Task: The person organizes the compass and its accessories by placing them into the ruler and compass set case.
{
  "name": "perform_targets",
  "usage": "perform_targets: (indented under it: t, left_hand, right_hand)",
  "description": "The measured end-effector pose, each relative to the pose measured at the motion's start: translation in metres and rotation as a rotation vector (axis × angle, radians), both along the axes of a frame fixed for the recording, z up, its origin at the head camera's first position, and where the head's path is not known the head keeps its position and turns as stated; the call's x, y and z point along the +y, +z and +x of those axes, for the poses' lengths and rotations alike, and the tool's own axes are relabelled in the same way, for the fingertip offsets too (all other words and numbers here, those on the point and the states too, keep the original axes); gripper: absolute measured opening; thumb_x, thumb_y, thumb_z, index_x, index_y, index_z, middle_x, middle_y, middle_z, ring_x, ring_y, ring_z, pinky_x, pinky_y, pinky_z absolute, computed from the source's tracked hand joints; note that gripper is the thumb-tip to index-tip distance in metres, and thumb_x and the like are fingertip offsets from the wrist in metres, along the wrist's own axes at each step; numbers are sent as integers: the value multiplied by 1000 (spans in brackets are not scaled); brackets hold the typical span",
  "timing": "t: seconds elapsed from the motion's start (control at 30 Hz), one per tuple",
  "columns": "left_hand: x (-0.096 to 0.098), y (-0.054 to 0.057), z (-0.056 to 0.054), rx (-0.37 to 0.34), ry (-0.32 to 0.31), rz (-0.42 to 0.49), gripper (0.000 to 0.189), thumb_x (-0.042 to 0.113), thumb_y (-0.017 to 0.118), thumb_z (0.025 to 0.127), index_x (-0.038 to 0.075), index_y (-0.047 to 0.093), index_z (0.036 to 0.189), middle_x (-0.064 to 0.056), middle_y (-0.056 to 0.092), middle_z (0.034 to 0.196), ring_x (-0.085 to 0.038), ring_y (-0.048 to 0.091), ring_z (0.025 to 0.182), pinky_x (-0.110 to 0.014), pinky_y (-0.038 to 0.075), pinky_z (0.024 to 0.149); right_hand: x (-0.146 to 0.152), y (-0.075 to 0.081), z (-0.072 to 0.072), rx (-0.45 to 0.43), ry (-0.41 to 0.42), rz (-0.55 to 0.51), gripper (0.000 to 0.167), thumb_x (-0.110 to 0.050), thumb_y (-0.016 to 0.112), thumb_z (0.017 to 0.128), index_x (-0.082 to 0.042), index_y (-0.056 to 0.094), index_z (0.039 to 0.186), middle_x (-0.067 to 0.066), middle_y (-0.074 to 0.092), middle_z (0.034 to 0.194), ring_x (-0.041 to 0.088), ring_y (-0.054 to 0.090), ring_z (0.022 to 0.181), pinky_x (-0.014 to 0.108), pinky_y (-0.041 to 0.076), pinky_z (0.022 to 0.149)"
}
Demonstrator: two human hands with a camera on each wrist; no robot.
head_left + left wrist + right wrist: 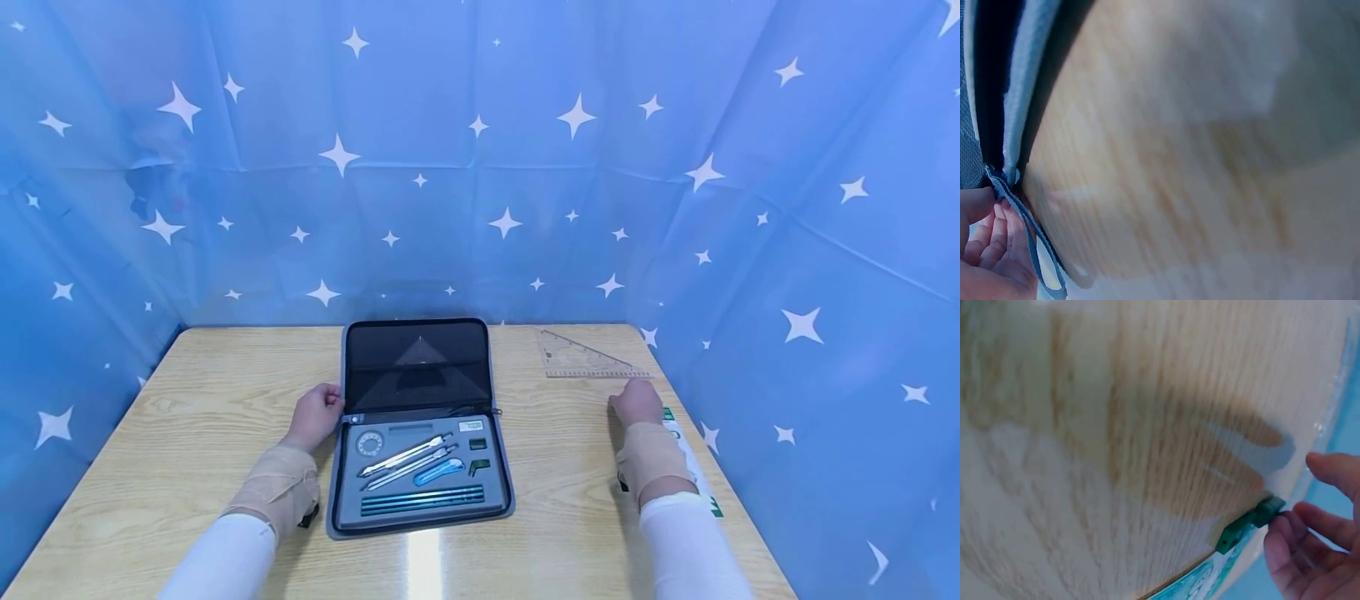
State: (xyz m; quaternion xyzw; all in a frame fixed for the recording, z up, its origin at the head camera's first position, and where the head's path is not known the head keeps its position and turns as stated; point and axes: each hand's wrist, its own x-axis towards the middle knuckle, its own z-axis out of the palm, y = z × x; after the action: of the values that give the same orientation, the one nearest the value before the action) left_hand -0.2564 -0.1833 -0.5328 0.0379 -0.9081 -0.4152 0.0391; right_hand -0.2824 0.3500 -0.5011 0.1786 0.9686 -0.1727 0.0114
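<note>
The left hand (315, 417) seems to pinch a strap loop (1026, 220) left of the zip case (495, 475); the right hand (637, 403), loosely bent, thumb apart, grips nothing, fingertips at a green-ended packet (699, 468) right of the case. A tugged loop could skew the case, unseating pencils (422, 500). Counted: 1 case, 1 packet, 1 set square (592, 373) right of the case; inside it, 2 compasses (406, 455), 1 cutter (439, 472), 3 pencils.

- Head view: bright, fairly even light; a burnt-out white glare strip on the pale wood-grain tabletop (570, 492) at bottom centre; soft shadows beside both white fabric sleeves (693, 542).
- Left wrist view: dimmer, hazy; wood grain smeared, a grey shadow upper right.
- Right wrist view: milky, soft grain; finger-shaped shadows near the bare right hand (1329, 562); the tabletop's edge bows.
</note>
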Motion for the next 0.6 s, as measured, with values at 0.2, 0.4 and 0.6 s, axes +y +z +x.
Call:
perform_targets:
  t: [0.2,0.4,0.6]
  left_hand:
    - [2,0,-1,2,0,7,19,2,55,88,-9,58,103,-19,63,88,-29,60,83,-29,46,69]
    - [3,1,1,9,0,-3,19,2,56,88,-9,59,103,-19,63,88,-29,59,82,-29,47,69]
    - [2,2,1,10,6,-9,20,2,55,88,-10,58,104,-20,63,89,-29,60,83,-28,46,69]
  right_hand:
    - [1,-4,-2,-13,19,26,17,-15,61,86,0,59,77,9,55,62,21,51,57,32,44,54]
    - [2,-7,-8,-35,61,80,17,-11,59,87,5,64,88,17,62,74,26,58,66,39,49,63]
    - [3,-12,-14,-23,76,125,19,-4,52,88,6,63,101,25,63,95,35,62,84,46,51,74]
